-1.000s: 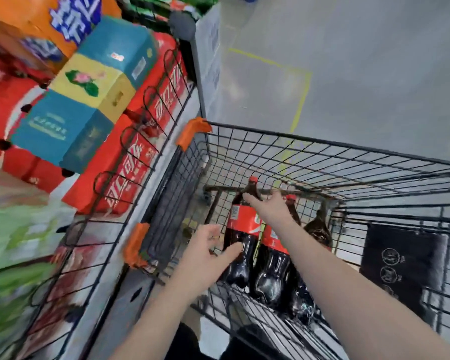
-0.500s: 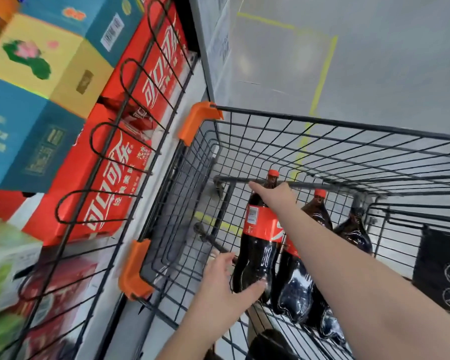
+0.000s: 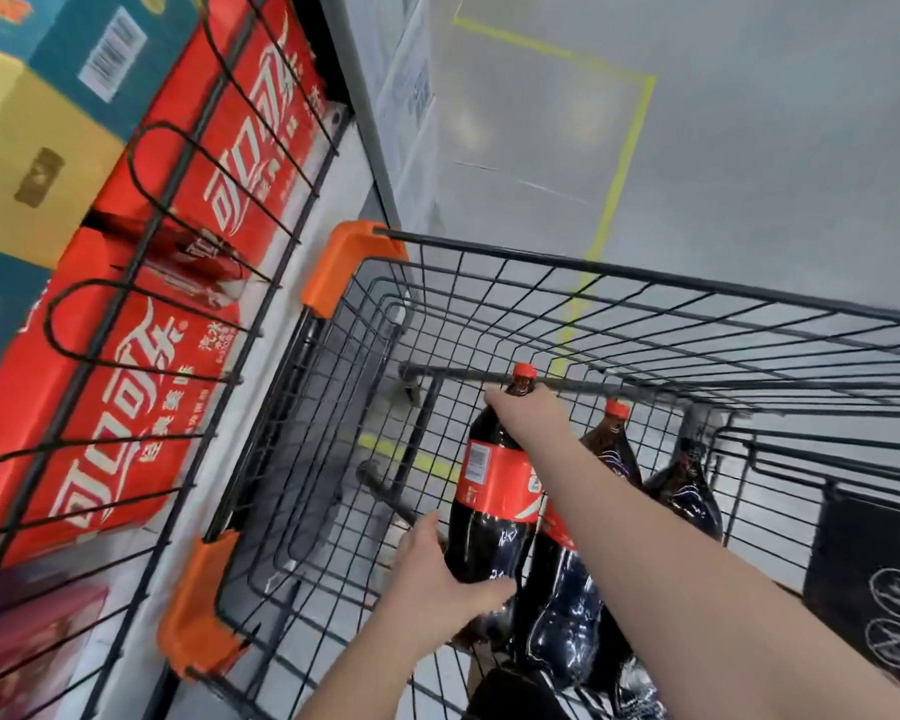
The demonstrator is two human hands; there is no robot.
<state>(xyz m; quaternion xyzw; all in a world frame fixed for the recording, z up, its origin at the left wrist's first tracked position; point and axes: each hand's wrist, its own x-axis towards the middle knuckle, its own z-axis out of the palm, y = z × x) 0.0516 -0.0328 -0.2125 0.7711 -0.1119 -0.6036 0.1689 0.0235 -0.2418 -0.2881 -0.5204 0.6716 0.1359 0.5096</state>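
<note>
A black wire shopping cart point(image 3: 645, 283) with orange corner guards holds three large dark cola bottles with red caps. My right hand point(image 3: 528, 413) grips the neck of the leftmost cola bottle point(image 3: 494, 491), just under its cap. My left hand point(image 3: 437, 584) holds the same bottle low on its body, thumb across the front. A second bottle point(image 3: 609, 449) stands right behind my right forearm, and a third bottle point(image 3: 689, 485) leans further right.
To the left, a wire-fronted shelf point(image 3: 178, 283) holds red cola cartons point(image 3: 126, 387) and blue and yellow boxes point(image 3: 32, 158). A black sign panel point(image 3: 874, 584) hangs at the cart's right. Grey floor with yellow tape lines point(image 3: 624, 163) lies ahead.
The view has dropped closer to the cart. My left hand went from reaching toward the bottle to holding its lower body. My right hand stayed on the neck.
</note>
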